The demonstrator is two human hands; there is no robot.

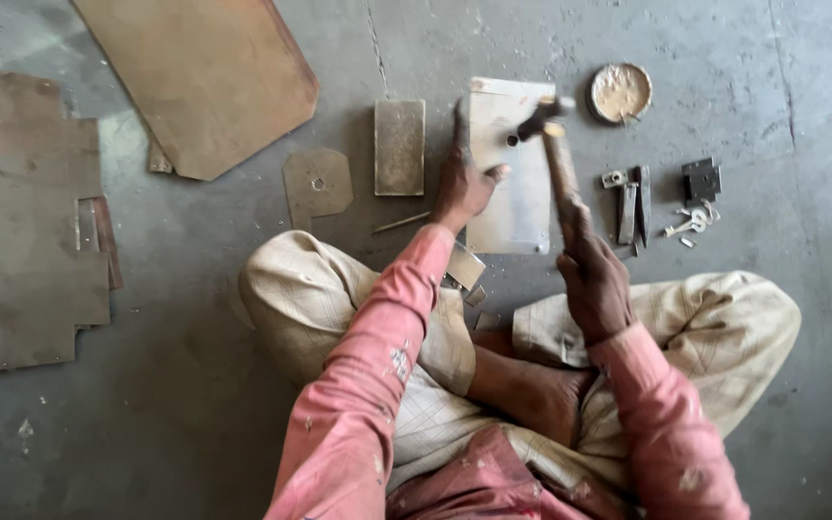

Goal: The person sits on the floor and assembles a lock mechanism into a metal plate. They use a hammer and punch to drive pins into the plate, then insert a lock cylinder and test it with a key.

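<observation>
Right hand (594,284), right of centre, is clamped round the wooden handle of a hammer (556,154); its dark head sits over the top of a pale rectangular metal sheet (512,197) lying on the grey concrete floor (195,404); left hand (462,183) presses on that sheet's left edge, fingers spread flat and gripping nothing. Upper right, a round shallow tin (620,92) holds a pale brownish paste; below it lie small dark metal tools (632,204), a black block (701,180) and loose bits of hardware. Left of the sheet sit a small rectangular plate (400,146), a rusty plate with a hole (317,183) and larger rusted sheets (206,77).
</observation>
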